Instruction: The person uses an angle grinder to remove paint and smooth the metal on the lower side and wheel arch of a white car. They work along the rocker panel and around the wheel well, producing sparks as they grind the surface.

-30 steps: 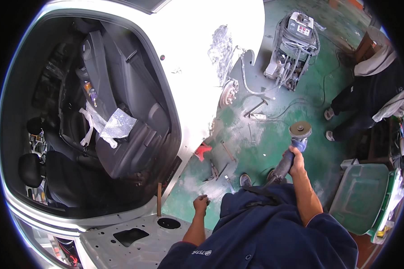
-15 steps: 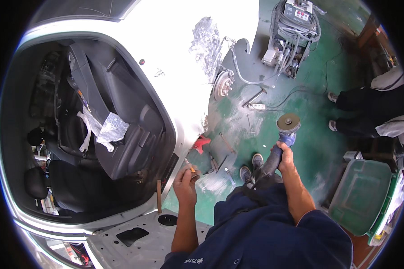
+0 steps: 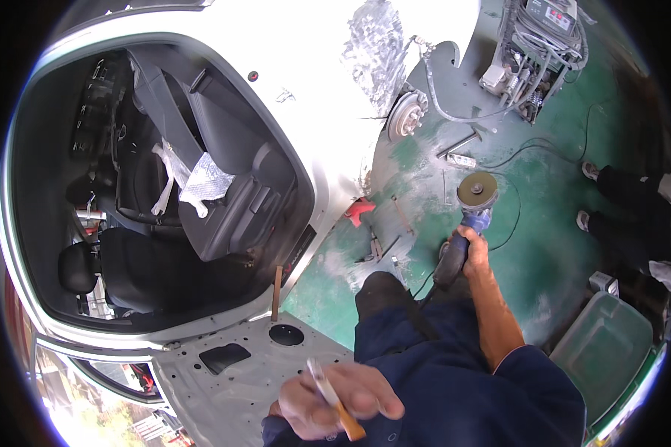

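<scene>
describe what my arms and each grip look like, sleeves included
The right sleeve is navy blue, ending near the elbow with a thin pale edge; the right forearm below is bare. The right grip is an ungloved hand. The left grip is also ungloved, though blurred; little of that arm shows.

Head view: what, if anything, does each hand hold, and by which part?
The right hand grips the angle grinder by its body, behind the disc. The left hand holds a cigarette; blur hides the exact place of the hold.

Auto repair workshop, white car (image 3: 306,67), exposed brake disc (image 3: 405,119), angle grinder (image 3: 476,217)
</scene>
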Demonstrator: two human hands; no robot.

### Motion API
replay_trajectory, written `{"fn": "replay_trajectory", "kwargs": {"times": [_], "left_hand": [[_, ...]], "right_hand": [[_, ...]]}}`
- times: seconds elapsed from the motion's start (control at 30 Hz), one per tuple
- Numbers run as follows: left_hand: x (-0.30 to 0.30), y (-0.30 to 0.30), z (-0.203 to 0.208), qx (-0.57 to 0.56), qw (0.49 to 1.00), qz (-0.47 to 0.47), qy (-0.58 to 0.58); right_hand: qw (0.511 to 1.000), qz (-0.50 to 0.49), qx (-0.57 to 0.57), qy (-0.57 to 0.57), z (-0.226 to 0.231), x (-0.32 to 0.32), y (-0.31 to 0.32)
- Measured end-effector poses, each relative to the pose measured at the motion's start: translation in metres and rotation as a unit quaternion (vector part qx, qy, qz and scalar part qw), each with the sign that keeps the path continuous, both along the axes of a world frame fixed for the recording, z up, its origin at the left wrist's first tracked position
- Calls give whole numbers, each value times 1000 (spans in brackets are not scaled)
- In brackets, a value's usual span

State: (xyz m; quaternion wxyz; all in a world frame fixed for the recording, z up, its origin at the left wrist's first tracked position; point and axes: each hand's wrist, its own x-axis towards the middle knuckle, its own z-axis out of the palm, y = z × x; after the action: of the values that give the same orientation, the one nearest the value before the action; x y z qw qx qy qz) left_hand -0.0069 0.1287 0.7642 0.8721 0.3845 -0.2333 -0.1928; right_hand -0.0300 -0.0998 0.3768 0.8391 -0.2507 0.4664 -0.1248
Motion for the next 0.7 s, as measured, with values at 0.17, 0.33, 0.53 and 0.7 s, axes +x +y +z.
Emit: {"fn": "replay_trajectory", "kwargs": {"times": [0.17,0.33,0.53,0.7], "left_hand": [[0,0,-4,-111,991,-70,-15],[16,42,-9,-144,987,-70,-9],[50,124,-4,-173,979,-111,1],[76,158,19,-187,971,-141,52]], "right_hand": [[1000,5,6,-1,2,16,9],[1000,-7,-14,13,4,34,37],[999,-11,-31,15,7,62,89],[998,-12,-60,33,10,80,130]]}}
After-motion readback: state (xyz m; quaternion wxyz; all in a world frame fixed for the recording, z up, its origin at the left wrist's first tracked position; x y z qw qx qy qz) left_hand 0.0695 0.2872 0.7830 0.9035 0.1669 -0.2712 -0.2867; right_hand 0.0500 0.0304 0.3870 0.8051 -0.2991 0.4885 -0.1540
